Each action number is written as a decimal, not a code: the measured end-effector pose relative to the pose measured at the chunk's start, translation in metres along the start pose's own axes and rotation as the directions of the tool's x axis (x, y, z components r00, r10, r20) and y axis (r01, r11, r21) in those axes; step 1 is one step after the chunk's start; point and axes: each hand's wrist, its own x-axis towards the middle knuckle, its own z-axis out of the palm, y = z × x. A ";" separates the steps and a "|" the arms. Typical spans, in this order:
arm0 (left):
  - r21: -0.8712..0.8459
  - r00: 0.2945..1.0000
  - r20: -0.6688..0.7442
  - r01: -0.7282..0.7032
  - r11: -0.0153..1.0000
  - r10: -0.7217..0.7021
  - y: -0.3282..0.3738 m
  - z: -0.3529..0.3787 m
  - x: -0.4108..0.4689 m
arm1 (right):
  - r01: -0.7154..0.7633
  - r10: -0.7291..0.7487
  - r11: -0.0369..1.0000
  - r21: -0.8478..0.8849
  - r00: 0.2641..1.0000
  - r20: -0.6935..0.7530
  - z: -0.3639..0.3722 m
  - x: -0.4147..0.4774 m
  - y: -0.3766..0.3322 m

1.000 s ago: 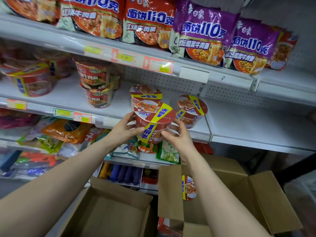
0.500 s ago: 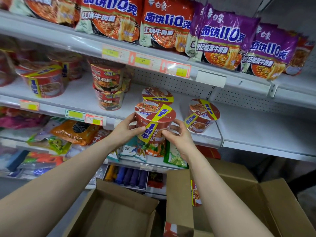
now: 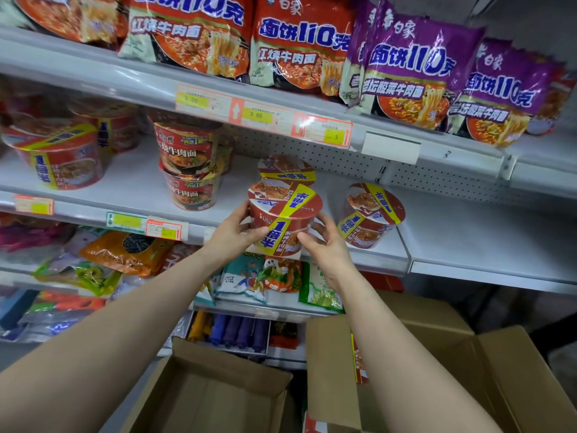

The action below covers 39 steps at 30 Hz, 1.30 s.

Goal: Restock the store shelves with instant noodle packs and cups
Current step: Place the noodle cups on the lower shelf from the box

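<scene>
A red noodle cup [image 3: 284, 214] with a yellow band sits at the front edge of the middle shelf [image 3: 452, 232]. My left hand [image 3: 232, 232] grips its left side and my right hand [image 3: 324, 245] grips its right side. Just behind it stands a second cup of the same kind [image 3: 285, 170], and a third, tilted cup [image 3: 371, 214] rests to the right. Red and purple noodle packs [image 3: 406, 73] line the top shelf.
Stacked red cups [image 3: 190, 167] and a banded cup [image 3: 59, 160] stand further left on the middle shelf. Snack bags [image 3: 125, 251] fill the lower shelf. Two open cardboard boxes [image 3: 421, 370] sit on the floor below; the right one shows a cup inside.
Both hands have carried the cup forward and set it lower at the shelf's front edge. The view has closed in on the shelf.
</scene>
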 end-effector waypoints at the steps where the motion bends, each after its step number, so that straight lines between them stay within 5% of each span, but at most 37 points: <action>1: 0.003 1.000 -0.013 -0.007 1.000 0.007 -0.001 0.001 0.002 | -0.002 0.002 1.000 0.008 1.000 -0.008 0.001 0.003 0.002; 17: 0.017 0.984 -0.170 -0.054 0.998 0.056 -0.028 0.015 0.050 | 0.042 -0.038 0.999 0.027 0.992 -0.118 0.012 0.048 0.030; 39: 0.001 0.981 -0.191 -0.033 0.999 0.033 -0.032 0.013 0.086 | -0.004 -0.002 0.999 -0.051 0.991 -0.133 0.017 0.096 0.039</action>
